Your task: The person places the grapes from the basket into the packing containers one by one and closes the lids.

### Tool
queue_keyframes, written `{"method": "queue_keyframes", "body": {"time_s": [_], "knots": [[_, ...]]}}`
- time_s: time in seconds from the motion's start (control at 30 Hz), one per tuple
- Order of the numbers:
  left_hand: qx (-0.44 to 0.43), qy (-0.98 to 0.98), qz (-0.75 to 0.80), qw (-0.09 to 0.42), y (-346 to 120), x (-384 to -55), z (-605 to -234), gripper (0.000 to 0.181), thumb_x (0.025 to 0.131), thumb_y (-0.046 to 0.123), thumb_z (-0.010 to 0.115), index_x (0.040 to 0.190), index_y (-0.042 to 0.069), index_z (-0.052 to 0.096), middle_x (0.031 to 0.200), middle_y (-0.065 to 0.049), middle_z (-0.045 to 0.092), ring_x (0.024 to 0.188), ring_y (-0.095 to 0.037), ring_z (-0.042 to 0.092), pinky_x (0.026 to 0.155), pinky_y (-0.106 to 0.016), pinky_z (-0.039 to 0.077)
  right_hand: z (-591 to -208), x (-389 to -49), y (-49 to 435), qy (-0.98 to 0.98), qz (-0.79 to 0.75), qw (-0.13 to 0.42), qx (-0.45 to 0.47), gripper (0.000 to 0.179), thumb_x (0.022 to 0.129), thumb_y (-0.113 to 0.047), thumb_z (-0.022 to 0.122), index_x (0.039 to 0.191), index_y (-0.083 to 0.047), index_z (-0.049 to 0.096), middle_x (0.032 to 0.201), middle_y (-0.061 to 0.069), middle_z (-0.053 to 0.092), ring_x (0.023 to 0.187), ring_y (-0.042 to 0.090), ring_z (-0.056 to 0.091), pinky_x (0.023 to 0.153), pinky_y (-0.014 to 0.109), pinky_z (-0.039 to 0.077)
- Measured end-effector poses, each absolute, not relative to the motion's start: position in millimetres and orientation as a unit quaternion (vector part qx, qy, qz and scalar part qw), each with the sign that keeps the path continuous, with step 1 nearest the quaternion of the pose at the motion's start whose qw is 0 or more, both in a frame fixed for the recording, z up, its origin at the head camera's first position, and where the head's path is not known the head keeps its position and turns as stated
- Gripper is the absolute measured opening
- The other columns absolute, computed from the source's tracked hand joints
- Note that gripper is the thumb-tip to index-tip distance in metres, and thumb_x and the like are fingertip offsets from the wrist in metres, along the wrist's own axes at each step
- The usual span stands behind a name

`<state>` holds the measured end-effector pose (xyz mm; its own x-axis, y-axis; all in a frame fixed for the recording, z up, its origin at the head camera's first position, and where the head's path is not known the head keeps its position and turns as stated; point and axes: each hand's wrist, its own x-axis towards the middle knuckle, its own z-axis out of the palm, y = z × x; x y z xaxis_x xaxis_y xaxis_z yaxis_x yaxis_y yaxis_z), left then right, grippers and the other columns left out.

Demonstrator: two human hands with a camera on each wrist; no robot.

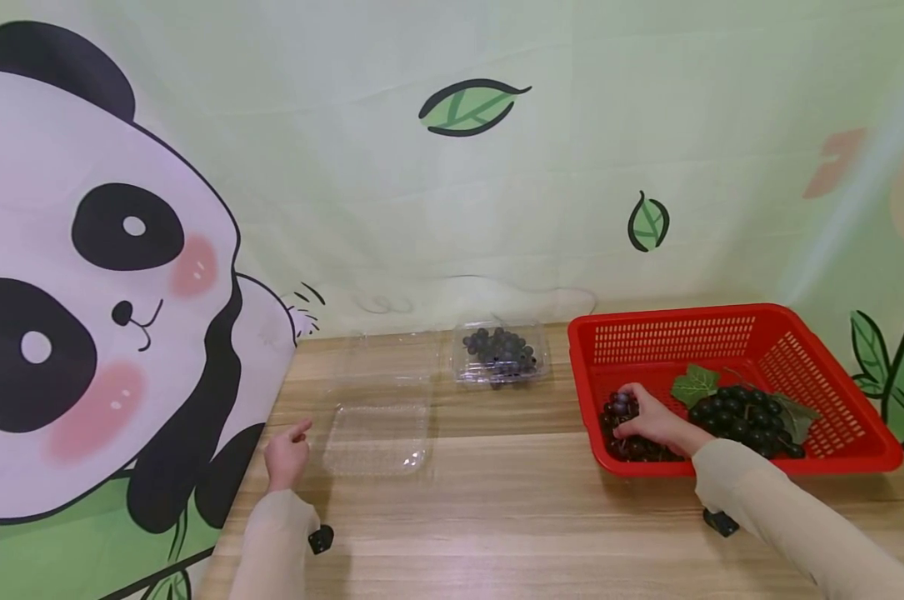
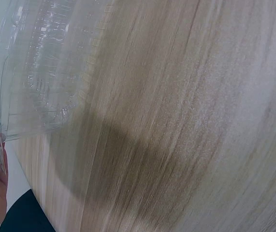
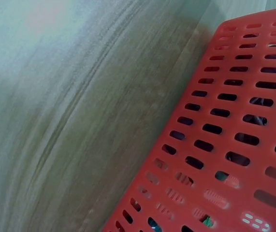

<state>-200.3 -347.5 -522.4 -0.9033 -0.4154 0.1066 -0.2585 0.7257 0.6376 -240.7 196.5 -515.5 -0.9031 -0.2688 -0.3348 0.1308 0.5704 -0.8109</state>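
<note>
At the left, my left hand is beside an open clear plastic clamshell box. In the left wrist view, its thumb and fingers pinch the corner tab of the box. My right hand reaches into the left end of a red plastic basket, its thumb and fingers around a bunch of dark grapes. Another dark bunch lies to the right of that hand in the basket, beside green leaves. The right wrist view has only the slotted basket wall and tabletop, with the hand hidden.
A closed clear box with dark grapes inside stands at the back, between the open box and the basket. Behind the wood-grain table hangs a pale green cloth printed with a panda and leaves.
</note>
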Motion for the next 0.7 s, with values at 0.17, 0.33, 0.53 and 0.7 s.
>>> {"method": "queue_keyframes", "body": {"time_s": [0.17, 0.33, 0.53, 0.7], "knots": [[0.184, -0.921, -0.32, 0.122, -347.2, -199.9, -522.3, 0.041, 0.073, -0.005, 0.04, 0.108, -0.001, 0.062, 0.094, -0.022, 0.064, 0.088, -0.032, 0.057, 0.077, -0.041, 0.039, -516.8, -241.2, 196.2, 0.856, -0.469, 0.212, -0.041, 0.063, 0.074, -0.009, 0.064, 0.122, -0.001, 0.025, 0.119, 0.024, 0.038, 0.106, 0.036, 0.04, 0.09, 0.051, 0.035], [0.184, -0.921, -0.321, 0.123, -347.1, -199.8, -522.5, 0.041, 0.073, -0.005, 0.04, 0.107, -0.001, 0.062, 0.094, -0.023, 0.064, 0.089, -0.032, 0.057, 0.079, -0.043, 0.039, -517.2, -242.0, 195.9, 0.856, -0.472, 0.206, -0.043, 0.062, 0.073, -0.007, 0.065, 0.122, -0.002, 0.026, 0.118, 0.024, 0.039, 0.105, 0.035, 0.041, 0.09, 0.051, 0.036], [0.183, -0.922, -0.318, 0.122, -347.9, -200.4, -523.4, 0.041, 0.073, -0.004, 0.04, 0.107, -0.001, 0.062, 0.094, -0.023, 0.063, 0.09, -0.034, 0.057, 0.081, -0.044, 0.039, -515.4, -242.2, 195.7, 0.858, -0.471, 0.199, -0.049, 0.062, 0.073, -0.007, 0.065, 0.122, -0.003, 0.027, 0.118, 0.024, 0.039, 0.105, 0.036, 0.042, 0.09, 0.052, 0.036], [0.183, -0.923, -0.317, 0.121, -347.7, -200.4, -523.1, 0.041, 0.073, -0.004, 0.04, 0.107, -0.001, 0.062, 0.094, -0.023, 0.063, 0.09, -0.034, 0.057, 0.081, -0.044, 0.039, -512.8, -241.0, 195.5, 0.859, -0.471, 0.196, -0.054, 0.06, 0.074, -0.006, 0.064, 0.122, -0.002, 0.027, 0.118, 0.024, 0.039, 0.104, 0.035, 0.042, 0.088, 0.05, 0.038]]}}
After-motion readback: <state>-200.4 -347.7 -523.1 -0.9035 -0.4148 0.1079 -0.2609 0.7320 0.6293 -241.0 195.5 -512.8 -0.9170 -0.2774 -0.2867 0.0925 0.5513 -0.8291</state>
